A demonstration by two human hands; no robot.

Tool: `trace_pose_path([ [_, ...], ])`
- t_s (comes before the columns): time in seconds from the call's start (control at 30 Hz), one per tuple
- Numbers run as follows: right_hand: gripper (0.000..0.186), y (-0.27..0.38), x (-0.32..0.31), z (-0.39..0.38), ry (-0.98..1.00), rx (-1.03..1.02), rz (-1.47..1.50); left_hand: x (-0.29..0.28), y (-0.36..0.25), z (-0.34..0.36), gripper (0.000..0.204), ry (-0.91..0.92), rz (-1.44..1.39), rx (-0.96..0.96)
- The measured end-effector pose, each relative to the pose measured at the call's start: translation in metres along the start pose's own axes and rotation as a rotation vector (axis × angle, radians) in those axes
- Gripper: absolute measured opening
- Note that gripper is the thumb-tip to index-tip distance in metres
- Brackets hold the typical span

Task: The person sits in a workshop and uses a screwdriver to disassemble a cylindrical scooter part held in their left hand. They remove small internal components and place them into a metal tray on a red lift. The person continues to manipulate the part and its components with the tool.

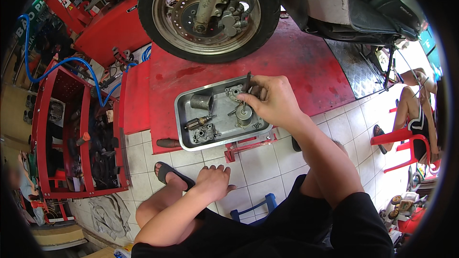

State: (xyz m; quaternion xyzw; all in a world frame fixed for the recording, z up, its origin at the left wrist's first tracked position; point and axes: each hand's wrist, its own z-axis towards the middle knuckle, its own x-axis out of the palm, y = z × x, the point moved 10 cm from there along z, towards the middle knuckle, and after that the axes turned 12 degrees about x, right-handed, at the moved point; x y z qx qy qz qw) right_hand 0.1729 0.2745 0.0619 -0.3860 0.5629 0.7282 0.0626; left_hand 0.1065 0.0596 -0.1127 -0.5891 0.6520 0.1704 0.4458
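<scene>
My right hand (271,96) is closed over the right side of a metal tray (179,122). Between its thumb and fingers is a slim dark metal piece (248,82), upright, its exact kind unclear. Just below it stands a round silver metal part (244,116); I cannot tell whether the two touch. Also in the tray are a hollow grey metal cylinder (202,102), a motor armature (200,122) and two cast metal covers, one at the near left (204,134), one at the back (234,91). My left hand (213,182) hangs near my left knee, empty, fingers stretched out.
The tray lies on a red lift platform (306,74), under a motorbike's front wheel (210,16). A dark-handled tool (168,143) is at the platform's edge. Left stands a red tool rack (86,138) with a blue hose (98,83). A person sits right by a red stool (401,138).
</scene>
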Motion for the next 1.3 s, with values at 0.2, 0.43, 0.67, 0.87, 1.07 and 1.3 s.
trace_pose_path([
  [0.2,0.024,-0.003,0.001,0.001,0.018,0.032,0.102,0.000,0.000,0.000,0.060,-0.006,0.000,0.000],
  [0.43,0.021,0.000,-0.003,0.000,-0.030,0.002,0.060,0.000,0.000,0.000,0.060,0.008,-0.005,-0.010],
  [0.67,0.015,-0.002,0.001,-0.001,-0.046,-0.078,0.108,0.001,0.000,0.001,0.059,0.010,0.013,0.001],
  [0.87,0.018,0.001,-0.001,0.001,-0.024,-0.076,0.124,0.004,0.001,0.001,0.060,0.006,0.005,-0.008],
  [1.07,0.027,0.000,-0.004,0.001,-0.045,-0.072,0.016,0.003,0.001,0.001,0.061,0.008,0.012,-0.008],
  [1.3,0.030,0.000,0.002,0.000,0.019,-0.039,-0.039,0.001,-0.001,0.001,0.059,0.015,-0.004,-0.008],
])
